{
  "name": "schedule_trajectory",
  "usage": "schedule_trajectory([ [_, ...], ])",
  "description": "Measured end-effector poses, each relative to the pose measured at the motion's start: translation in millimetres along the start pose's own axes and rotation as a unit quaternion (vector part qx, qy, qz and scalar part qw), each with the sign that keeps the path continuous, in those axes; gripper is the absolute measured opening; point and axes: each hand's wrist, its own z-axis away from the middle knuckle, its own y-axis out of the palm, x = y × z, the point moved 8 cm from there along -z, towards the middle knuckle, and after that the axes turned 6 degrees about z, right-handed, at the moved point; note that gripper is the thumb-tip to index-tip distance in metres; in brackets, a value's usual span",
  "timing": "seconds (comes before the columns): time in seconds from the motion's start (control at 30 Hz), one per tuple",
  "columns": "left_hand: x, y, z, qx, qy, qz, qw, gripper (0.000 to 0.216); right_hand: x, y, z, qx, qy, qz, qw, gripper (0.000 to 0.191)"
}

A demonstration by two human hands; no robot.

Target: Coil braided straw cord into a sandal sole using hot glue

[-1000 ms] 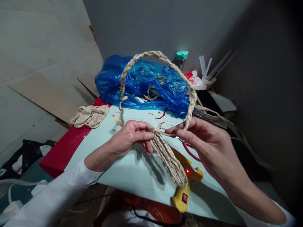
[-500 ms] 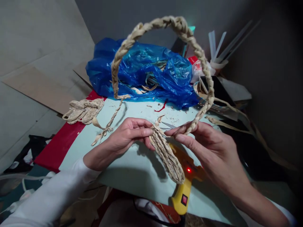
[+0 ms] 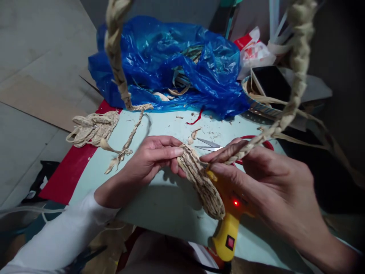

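My left hand [image 3: 159, 158] pinches the upper end of a flat, elongated coil of braided straw [image 3: 203, 186]. My right hand [image 3: 265, 182] is closed on a straw braid [image 3: 278, 127] just right of the coil. From there the braid loops up out of the top of view and comes down at the left, where its thin tail [image 3: 132, 135] lies on the table. Under the right hand is a yellow glue gun [image 3: 226, 232] with a lit red light. Scissors [image 3: 209, 144] with red handles lie behind the right fingers, which partly hide them.
A blue plastic bag [image 3: 171, 68] with straw strips spreads across the back. Finished-looking braided pieces [image 3: 94, 127] rest at the left on red cloth [image 3: 64, 179]. At the right back are a basket [image 3: 265, 106], a dark phone [image 3: 272, 82] and white sticks in a cup [image 3: 281, 47].
The braid loop has risen and widened, its top now out of view. My right hand has moved slightly right, still holding the braid. The view has shifted closer, showing more of the scissors.
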Motion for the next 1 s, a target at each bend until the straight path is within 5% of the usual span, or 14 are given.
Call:
schedule_trajectory([
  [0.33, 8, -7, -4, -0.009, -0.015, 0.014, 1.000, 0.008, 1, 6, 0, -0.001, -0.034, 0.007, 0.999, 0.004],
  [0.73, 9, -17, -9, -0.064, 0.011, 0.054, 0.996, 0.011, -8, 18, -8, 0.069, -0.003, -0.026, 0.997, 0.011],
  [1.0, 10, -21, -14, -0.064, 0.034, 0.040, 0.997, 0.017, -20, 18, -12, 0.058, 0.025, -0.174, 0.983, 0.017],
])
